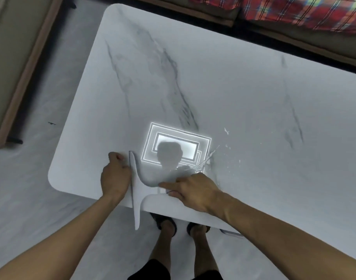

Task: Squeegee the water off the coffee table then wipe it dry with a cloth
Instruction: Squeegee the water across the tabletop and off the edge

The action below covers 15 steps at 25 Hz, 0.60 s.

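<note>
1. coffee table [233, 87]: white marble top, near edge at 6 o'clock.
2. squeegee [136, 196]: white, at the table's 7 o'clock edge; blade overhangs the rim, handle curves toward 3 o'clock.
3. left hand [114, 176]: fingers curled against the blade's 9 o'clock side.
4. right hand [193, 190]: closed round the handle, forefinger along it.
5. water [202, 165]: puddle and drops at 2 o'clock of the squeegee.

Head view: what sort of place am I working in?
Probably a home living room: a low marble-look coffee table, with a sofa beside it carrying a red plaid blanket.
</note>
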Tool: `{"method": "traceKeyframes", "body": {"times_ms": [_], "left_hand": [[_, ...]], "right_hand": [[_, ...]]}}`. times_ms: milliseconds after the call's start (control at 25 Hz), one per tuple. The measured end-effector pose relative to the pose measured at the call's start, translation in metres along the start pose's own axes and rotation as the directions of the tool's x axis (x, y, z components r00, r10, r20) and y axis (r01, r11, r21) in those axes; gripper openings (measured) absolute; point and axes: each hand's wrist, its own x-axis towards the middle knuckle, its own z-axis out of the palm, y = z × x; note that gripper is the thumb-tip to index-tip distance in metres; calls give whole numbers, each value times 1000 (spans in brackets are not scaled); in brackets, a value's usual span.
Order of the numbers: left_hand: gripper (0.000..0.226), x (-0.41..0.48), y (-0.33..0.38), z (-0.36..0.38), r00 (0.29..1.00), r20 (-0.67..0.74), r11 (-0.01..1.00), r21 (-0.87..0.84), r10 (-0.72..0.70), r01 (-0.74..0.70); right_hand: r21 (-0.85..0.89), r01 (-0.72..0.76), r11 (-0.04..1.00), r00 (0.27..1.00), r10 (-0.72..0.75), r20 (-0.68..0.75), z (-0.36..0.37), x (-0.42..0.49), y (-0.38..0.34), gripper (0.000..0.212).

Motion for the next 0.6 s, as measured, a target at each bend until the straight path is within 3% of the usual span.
{"method": "traceKeyframes", "body": {"times_ms": [80,200,360,480,600], "left_hand": [[18,-10,-9,0,999,39,1000,14,15,-15],[25,-25,-13,12,990,129,997,41,63,-69],[33,-40,7,38,967,238,985,120,93,-125],[43,-37,13,49,917,398,967,233,2,-103],[52,-37,14,45,938,348,981,182,-6,-61]], "right_hand": [[-41,52,998,998,-51,26,13,10,-10,41],[-23,16,1000,1000,-16,9,16,-10,11,40],[18,-146,989,989,146,-8,1,-86,69,41],[-47,-295,954,955,295,-23,-14,-139,97,44],[-74,-332,940,943,329,-57,-23,-156,96,50]]}}
